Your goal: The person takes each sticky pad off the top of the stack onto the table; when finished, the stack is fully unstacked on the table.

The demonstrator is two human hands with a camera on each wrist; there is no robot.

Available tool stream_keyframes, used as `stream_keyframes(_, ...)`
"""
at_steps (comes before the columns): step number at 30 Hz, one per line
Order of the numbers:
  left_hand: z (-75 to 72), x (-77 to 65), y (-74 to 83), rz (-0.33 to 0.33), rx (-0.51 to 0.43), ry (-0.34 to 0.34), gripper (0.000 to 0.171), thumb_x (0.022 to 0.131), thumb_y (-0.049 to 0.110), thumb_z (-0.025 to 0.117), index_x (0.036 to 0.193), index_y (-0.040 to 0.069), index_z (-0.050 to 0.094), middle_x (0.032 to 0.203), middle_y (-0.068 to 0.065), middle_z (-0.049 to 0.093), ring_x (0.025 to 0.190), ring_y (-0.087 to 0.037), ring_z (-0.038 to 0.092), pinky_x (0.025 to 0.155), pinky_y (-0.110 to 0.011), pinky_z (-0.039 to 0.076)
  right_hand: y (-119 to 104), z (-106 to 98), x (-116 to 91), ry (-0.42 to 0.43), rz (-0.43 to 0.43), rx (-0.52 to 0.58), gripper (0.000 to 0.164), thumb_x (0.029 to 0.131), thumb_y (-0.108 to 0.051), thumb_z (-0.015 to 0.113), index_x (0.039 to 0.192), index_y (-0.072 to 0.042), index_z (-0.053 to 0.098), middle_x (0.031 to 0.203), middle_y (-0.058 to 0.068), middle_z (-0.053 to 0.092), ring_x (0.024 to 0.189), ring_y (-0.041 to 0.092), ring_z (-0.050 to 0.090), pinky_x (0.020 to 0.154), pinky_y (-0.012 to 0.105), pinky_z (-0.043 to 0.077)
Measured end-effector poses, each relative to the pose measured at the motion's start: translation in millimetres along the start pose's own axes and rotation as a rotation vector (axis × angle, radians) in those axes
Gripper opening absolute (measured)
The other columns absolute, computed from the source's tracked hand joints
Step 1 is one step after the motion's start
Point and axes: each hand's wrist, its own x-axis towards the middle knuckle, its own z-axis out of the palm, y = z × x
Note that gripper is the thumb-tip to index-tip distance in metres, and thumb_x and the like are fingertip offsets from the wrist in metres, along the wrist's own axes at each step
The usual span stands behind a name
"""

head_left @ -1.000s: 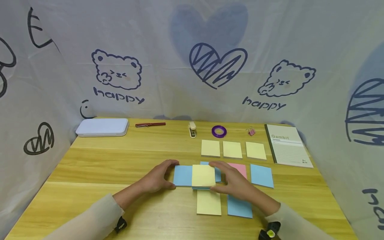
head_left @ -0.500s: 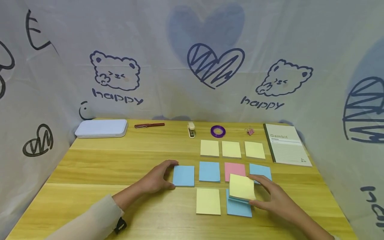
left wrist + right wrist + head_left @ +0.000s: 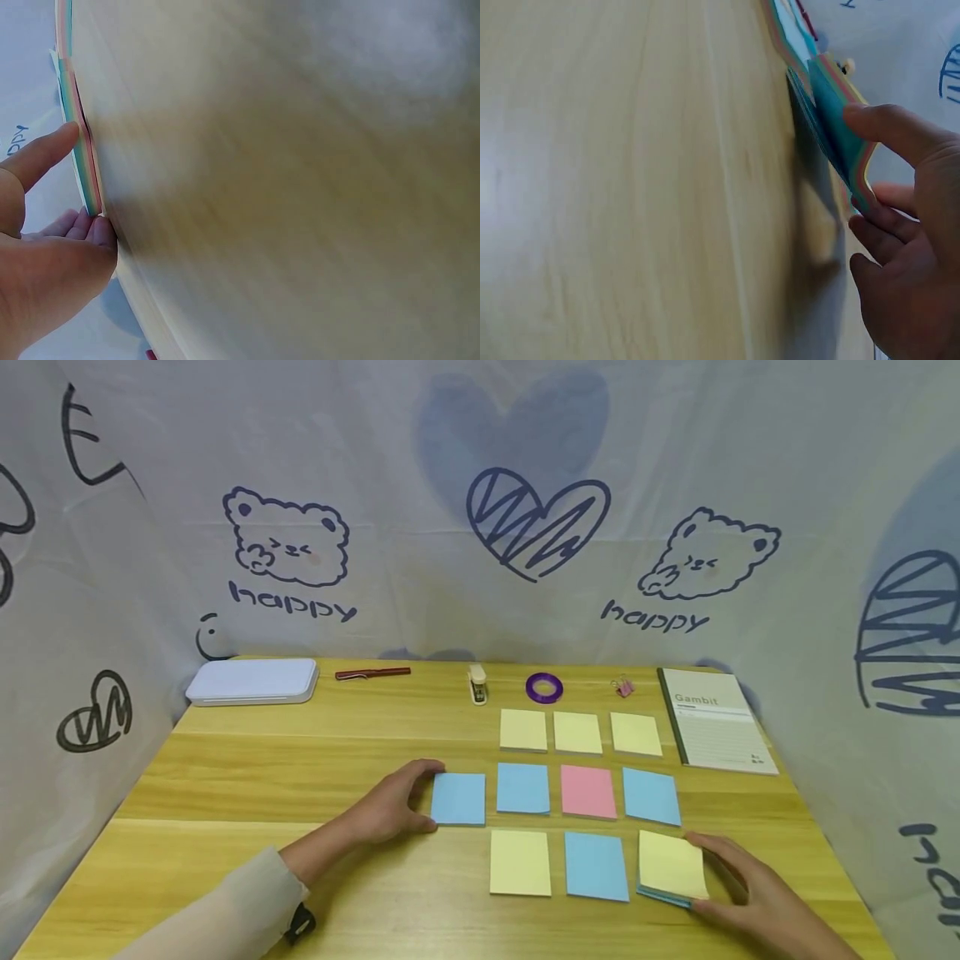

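Observation:
My left hand (image 3: 390,806) holds a blue-topped pad of sticky notes (image 3: 458,799) by its left side, thumb at the near corner and fingers at the far one. Layered coloured edges of that pad (image 3: 81,135) show between thumb and fingers in the left wrist view. At the front right, my right hand (image 3: 750,889) grips a yellow-topped sticky note pad (image 3: 671,865) by its right side. The right wrist view shows this pad (image 3: 840,124) tilted, its blue underside parted from a thin lower layer. Beside it lie a blue pad (image 3: 596,867) and a yellow pad (image 3: 520,863).
Behind lie blue (image 3: 522,788), pink (image 3: 588,791) and blue pads (image 3: 651,796), then a row of yellow pads (image 3: 577,733). Along the back are a white case (image 3: 252,681), red pen (image 3: 372,673), stapler (image 3: 477,685), purple tape roll (image 3: 543,687), pink clips (image 3: 622,686) and notebook (image 3: 718,720).
My right hand has carried the yellow-topped pad from beside the left hand, rightward and nearer, to the right end of the front row. The left hand has stayed at its blue pad.

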Motion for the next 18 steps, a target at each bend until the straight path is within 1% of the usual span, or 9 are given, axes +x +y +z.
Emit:
stream_keyframes(2,0.1,0.2,-0.2,0.002,0.004,0.000,0.079,0.082,0.003,0.086,0.149,-0.001,0.045,0.152,-0.020,0.049,0.144,-0.040,0.042,0.118,-0.058,0.036,4.1,0.0,0.3,-0.003,-0.015,-0.026,0.083,0.083,-0.041,0.087,0.151,-0.013,0.048,0.151,0.019,0.050,0.139,0.046,0.042,0.104,0.071,0.039)
stream_keyframes(4,0.3,0.5,-0.5,0.004,0.008,-0.001,0.079,0.082,0.003,0.087,0.149,-0.001,0.045,0.151,-0.019,0.049,0.144,-0.040,0.043,0.118,-0.058,0.037,7.1,1.0,1.8,0.001,-0.040,-0.078,0.084,0.081,-0.043,0.087,0.150,-0.013,0.050,0.149,0.018,0.052,0.137,0.044,0.045,0.104,0.069,0.041)
stream_keyframes(9,0.6,1.8,-1.6,0.011,0.014,-0.003,0.079,0.081,0.004,0.087,0.148,0.000,0.046,0.151,-0.019,0.050,0.144,-0.039,0.043,0.118,-0.058,0.036,11.0,4.2,6.6,-0.006,-0.090,-0.147,0.088,0.078,-0.043,0.089,0.149,-0.011,0.050,0.148,0.018,0.053,0.135,0.044,0.049,0.104,0.069,0.043)
stream_keyframes(12,0.8,1.7,-2.1,0.010,0.011,-0.003,0.079,0.081,0.003,0.087,0.148,0.000,0.046,0.151,-0.019,0.050,0.144,-0.039,0.042,0.119,-0.058,0.035,11.1,5.3,7.8,0.002,-0.112,-0.184,0.088,0.077,-0.040,0.091,0.149,-0.011,0.050,0.147,0.016,0.054,0.134,0.041,0.050,0.104,0.065,0.046)
stream_keyframes(13,1.0,1.7,-2.3,0.010,0.010,-0.003,0.079,0.080,0.003,0.088,0.148,0.000,0.046,0.151,-0.019,0.050,0.144,-0.039,0.042,0.119,-0.058,0.035,11.6,5.5,7.8,0.010,-0.122,-0.203,0.088,0.076,-0.041,0.091,0.149,-0.012,0.050,0.147,0.014,0.054,0.133,0.039,0.051,0.104,0.062,0.048)
stream_keyframes(16,1.5,1.5,-2.0,0.004,0.001,-0.005,0.080,0.080,0.004,0.088,0.148,-0.001,0.046,0.151,-0.019,0.049,0.145,-0.039,0.041,0.120,-0.058,0.033,8.2,3.3,6.6,-0.012,-0.119,-0.207,0.089,0.076,-0.042,0.091,0.149,-0.011,0.050,0.147,0.015,0.053,0.133,0.040,0.051,0.103,0.063,0.048)
stream_keyframes(18,1.4,0.7,-1.7,-0.008,-0.020,-0.006,0.082,0.080,0.006,0.088,0.149,-0.001,0.045,0.152,-0.020,0.048,0.146,-0.039,0.040,0.121,-0.059,0.032,1.0,-1.1,6.7,-0.039,-0.087,-0.182,0.087,0.076,-0.043,0.090,0.148,-0.015,0.050,0.148,0.014,0.051,0.134,0.040,0.050,0.105,0.067,0.046)
